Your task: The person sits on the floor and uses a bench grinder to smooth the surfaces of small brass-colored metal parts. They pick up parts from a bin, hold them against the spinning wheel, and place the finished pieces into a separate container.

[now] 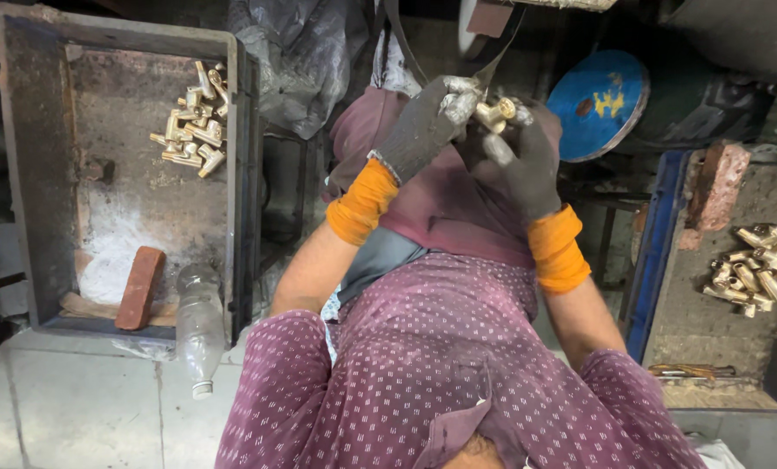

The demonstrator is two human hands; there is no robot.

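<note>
- Flanking the grip on both sides, two big trays take most of the room: a grey crate [24,174] well off to the left and a blue-edged tray [653,260] near on the right.
- Inside the crate, a heap of brass fittings [193,122] sits in the far corner, a red brick [138,287] lies at the near edge, and bare floor lies between them.
- A clear plastic bottle [199,326] lies against the crate's near right corner.
- Just right of the grip and beyond it, a round blue lid [597,104] shows a yellow mark; what the mark is cannot be read.
- A second pile of brass parts [757,269] rests in the right tray, with a brick [714,187] on its far rim.
- Both hands meet at the middle, over the lap.
- The left hand [423,126], in a dark glove with an orange cuff, pinches a small brass fitting [495,113] at its fingertips.
- The right hand [527,165], gloved alike, closes on the same piece from the other side.
</note>
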